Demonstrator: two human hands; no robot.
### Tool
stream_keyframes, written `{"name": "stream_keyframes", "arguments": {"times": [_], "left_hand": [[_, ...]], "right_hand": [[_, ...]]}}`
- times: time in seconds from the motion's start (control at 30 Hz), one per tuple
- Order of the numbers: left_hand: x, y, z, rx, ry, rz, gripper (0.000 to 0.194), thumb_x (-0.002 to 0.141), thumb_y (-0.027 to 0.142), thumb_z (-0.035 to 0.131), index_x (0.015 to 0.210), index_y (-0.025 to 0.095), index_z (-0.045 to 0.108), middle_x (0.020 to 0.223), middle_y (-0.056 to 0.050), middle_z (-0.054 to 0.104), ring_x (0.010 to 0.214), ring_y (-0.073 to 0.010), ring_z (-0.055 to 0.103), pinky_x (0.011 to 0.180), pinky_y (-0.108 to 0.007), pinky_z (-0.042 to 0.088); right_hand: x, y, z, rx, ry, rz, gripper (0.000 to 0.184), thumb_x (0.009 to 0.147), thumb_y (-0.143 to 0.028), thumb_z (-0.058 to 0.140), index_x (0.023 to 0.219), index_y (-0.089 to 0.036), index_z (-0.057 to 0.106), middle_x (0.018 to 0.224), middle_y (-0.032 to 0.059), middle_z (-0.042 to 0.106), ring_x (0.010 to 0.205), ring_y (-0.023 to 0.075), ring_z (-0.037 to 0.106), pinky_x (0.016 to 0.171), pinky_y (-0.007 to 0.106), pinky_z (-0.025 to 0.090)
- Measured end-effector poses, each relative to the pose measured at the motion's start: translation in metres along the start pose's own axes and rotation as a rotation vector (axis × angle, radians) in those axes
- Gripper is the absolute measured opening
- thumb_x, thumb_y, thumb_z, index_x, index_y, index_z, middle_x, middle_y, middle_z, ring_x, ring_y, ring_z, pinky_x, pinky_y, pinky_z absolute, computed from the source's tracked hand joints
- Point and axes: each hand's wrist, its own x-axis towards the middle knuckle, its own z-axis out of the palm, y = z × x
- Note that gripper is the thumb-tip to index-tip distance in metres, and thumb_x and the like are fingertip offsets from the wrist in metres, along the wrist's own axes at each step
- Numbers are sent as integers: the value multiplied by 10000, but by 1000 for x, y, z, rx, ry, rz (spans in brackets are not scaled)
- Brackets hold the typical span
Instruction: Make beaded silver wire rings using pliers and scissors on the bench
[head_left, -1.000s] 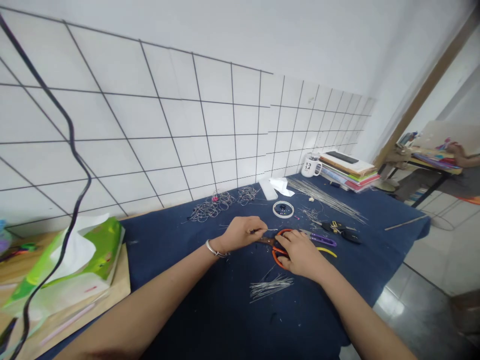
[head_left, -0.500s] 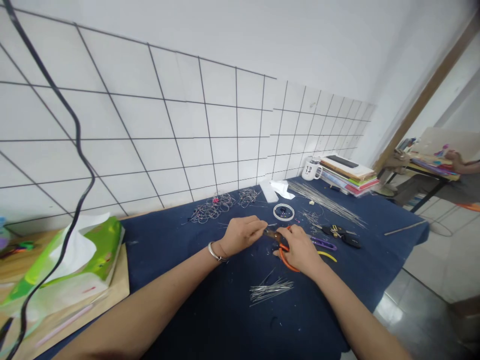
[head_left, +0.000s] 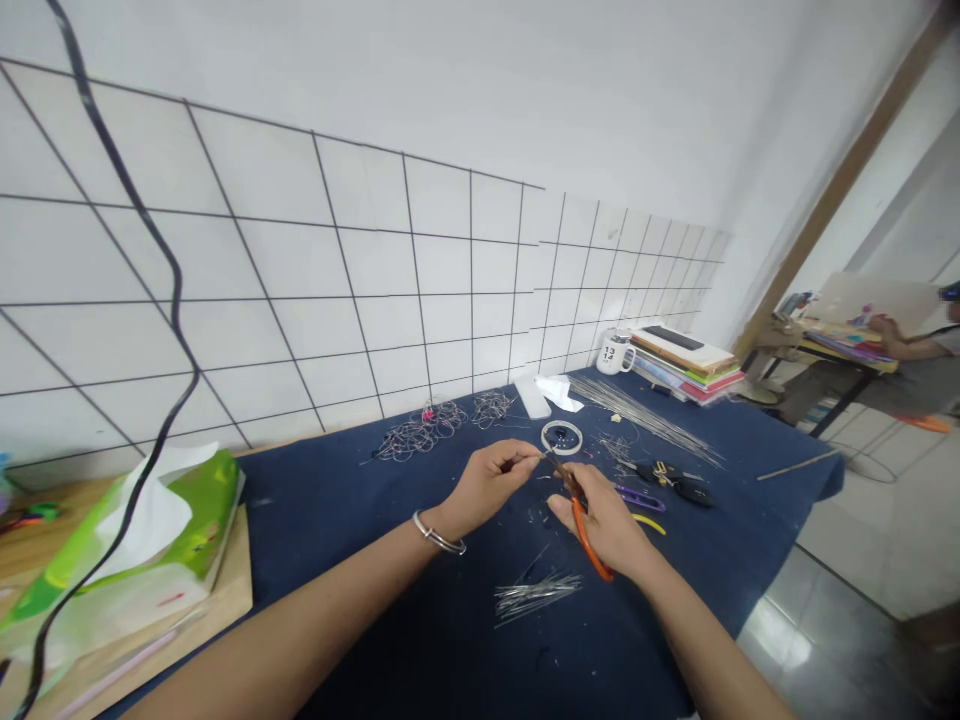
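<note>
My right hand (head_left: pixel 606 515) is wrapped round a pair of orange-handled pliers (head_left: pixel 589 545), whose dark jaws point up and left. The fingertips of my left hand (head_left: pixel 487 485), with a silver bangle at the wrist, pinch a thin piece of wire right at the jaw tips; most of it is hidden or too fine to follow. Just beyond the jaws lies a round white-rimmed dish (head_left: pixel 562 437) with small dark pieces in it. Closer to me, a loose bundle of short silver wires (head_left: pixel 536 597) rests on the dark blue cloth (head_left: pixel 420 640).
Tangled wire loops (head_left: pixel 420 430) lie along the wall. Long straight wires (head_left: pixel 652 415), black-handled pliers (head_left: pixel 679 483) and a purple cutter (head_left: pixel 639 497) are to the right. A mug (head_left: pixel 615 353) and stacked books (head_left: pixel 686 365) stand behind; a tissue pack (head_left: pixel 180 540) is left. Another person sits far right.
The pliers have turned in my right hand, their handles now closer together and pointing more toward me. My left fingertips have moved slightly right. The whole view has shifted a little.
</note>
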Motion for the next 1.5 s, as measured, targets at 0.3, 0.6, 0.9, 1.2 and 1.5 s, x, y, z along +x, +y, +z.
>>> {"name": "stream_keyframes", "arguments": {"times": [0.3, 0.6, 0.9, 1.2, 1.5], "left_hand": [[-4, 13, 2, -62, -176, 15, 184, 820, 232, 452, 795, 150, 614, 760, -21, 594, 708, -106, 530, 665, -230, 432], [0, 20, -1, -86, -323, -88, 192, 810, 218, 443, 795, 150, 622, 786, -16, 614, 740, -115, 553, 677, -222, 439], [5, 22, 4, -10, -389, -109, 222, 794, 221, 417, 767, 160, 629, 765, 2, 619, 696, -108, 539, 640, -207, 408], [27, 25, 10, 80, -464, -165, 252, 714, 175, 402, 712, 162, 654, 686, 5, 619, 623, -102, 508, 594, -207, 361], [29, 12, 18, -33, -402, -213, 186, 732, 235, 476, 749, 165, 647, 725, -3, 616, 648, -114, 513, 604, -217, 368]], "right_hand": [[-11, -4, 8, 105, -13, -4, 277, 846, -419, 398, 981, -196, 493, 774, 36, 515, 728, 166, 487, 667, 282, 394], [-18, -8, 13, 224, -21, 1, 185, 852, -346, 405, 930, -193, 475, 816, 29, 531, 749, 150, 494, 698, 268, 388], [-24, -1, 35, 505, 26, 83, 66, 772, -153, 404, 809, -194, 440, 686, -31, 428, 614, 94, 407, 591, 212, 344], [-20, 9, 48, 738, 180, 197, 126, 685, -123, 432, 781, -180, 492, 637, -37, 422, 546, 81, 376, 515, 201, 303], [-23, 16, 54, 839, 165, 294, 98, 785, -275, 459, 838, -195, 476, 537, -75, 310, 421, 54, 296, 429, 185, 270]]}}
